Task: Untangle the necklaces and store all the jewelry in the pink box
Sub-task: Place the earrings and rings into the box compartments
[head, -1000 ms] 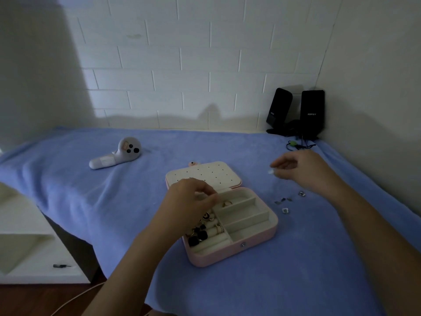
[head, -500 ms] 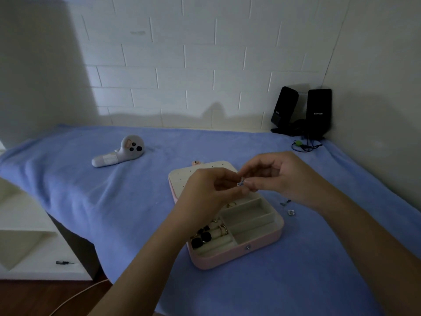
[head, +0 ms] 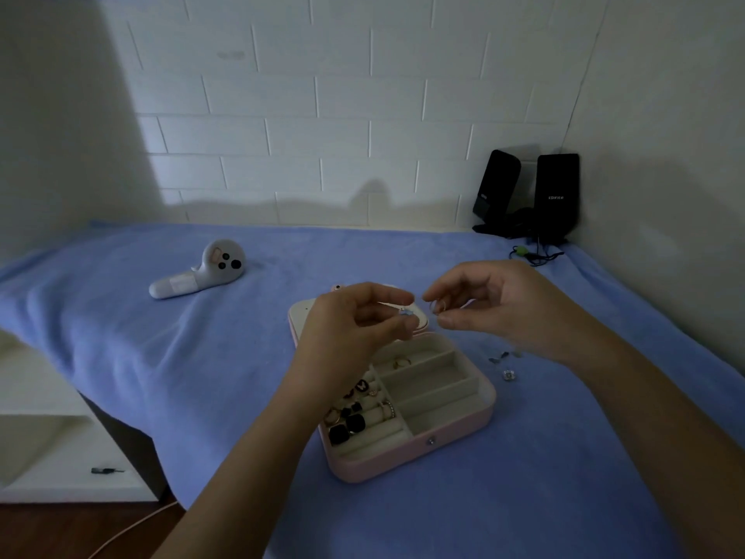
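Observation:
The pink box [head: 407,463] lies open on the blue cloth, its lid flat behind it. Rings and dark earrings fill its left slots; a gold ring [head: 401,362] sits in the top right compartment. Above the lid, my left hand [head: 350,328] pinches a small blue-stoned piece [head: 406,313] between thumb and fingers. My right hand [head: 500,308] is just to its right, pinching a small ring-shaped piece [head: 438,306]. The two hands are slightly apart. A few loose small jewelry pieces [head: 504,363] lie on the cloth right of the box.
A white seal-shaped toy [head: 201,274] lies at the back left. Two black speakers [head: 532,193] with cables stand in the back right corner against the wall. The cloth-covered table [head: 161,357] drops off at the left, above a white shelf [head: 48,445].
My right hand came in from the right to meet my left hand above the box. Both hands then rose a little and drew slightly apart, each pinching a small piece.

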